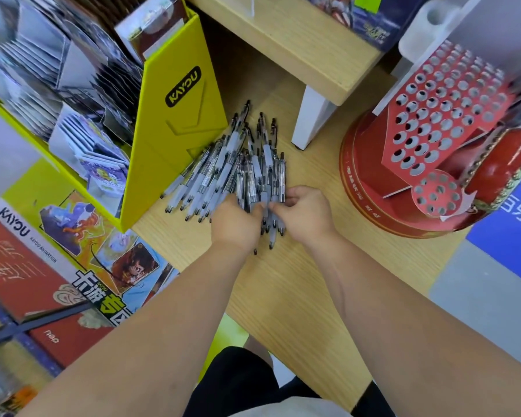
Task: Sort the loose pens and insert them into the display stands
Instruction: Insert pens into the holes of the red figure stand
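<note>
Pens [241, 164] are heaped on the worktop [313, 296], left of the red stand [442, 124] — their near ends are grasped in the grip of the left hand [236, 224] and the right hand [306, 213]. If too many are lifted together, some may be dropped and scattered away from the stand.

The pens [238, 164] lie in a dense pile at the centre of the frame. The yellow box [175, 130] stands just beside the pile on the left, with almost no gap for a hand. Above the pile, the white leg [310, 121] of a raised wooden shelf [298, 49] stands near. On the right, a bare strip of surface [322, 164] separates the pile from the red stand [370, 188]. The lower centre of the surface is bare also.
</note>
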The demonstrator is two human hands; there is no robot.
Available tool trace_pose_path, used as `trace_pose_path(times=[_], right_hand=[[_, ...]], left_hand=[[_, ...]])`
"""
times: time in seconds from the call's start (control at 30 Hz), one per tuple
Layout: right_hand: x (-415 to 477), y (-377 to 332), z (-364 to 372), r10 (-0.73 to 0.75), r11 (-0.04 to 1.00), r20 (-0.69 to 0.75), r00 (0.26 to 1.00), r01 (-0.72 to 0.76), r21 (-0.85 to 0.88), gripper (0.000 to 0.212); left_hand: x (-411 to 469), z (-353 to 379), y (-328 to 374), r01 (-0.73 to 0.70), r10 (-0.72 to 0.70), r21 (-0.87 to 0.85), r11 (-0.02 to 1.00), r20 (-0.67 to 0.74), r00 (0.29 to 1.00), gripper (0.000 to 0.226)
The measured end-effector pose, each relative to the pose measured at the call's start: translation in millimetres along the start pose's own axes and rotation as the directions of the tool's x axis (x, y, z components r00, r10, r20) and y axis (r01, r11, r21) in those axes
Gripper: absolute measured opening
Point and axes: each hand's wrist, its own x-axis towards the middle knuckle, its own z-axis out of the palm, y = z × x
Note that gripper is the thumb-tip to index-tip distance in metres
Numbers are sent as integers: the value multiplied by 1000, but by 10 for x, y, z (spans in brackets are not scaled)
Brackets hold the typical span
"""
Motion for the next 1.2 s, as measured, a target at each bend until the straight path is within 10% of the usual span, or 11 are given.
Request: trace_pose_path(times=[1.2], right_hand=[[-863,427,21,132,963,193,972,-172,207,22]], left_hand=[[-576,-283,-555,291,-102,-354,889,466,879,30]])
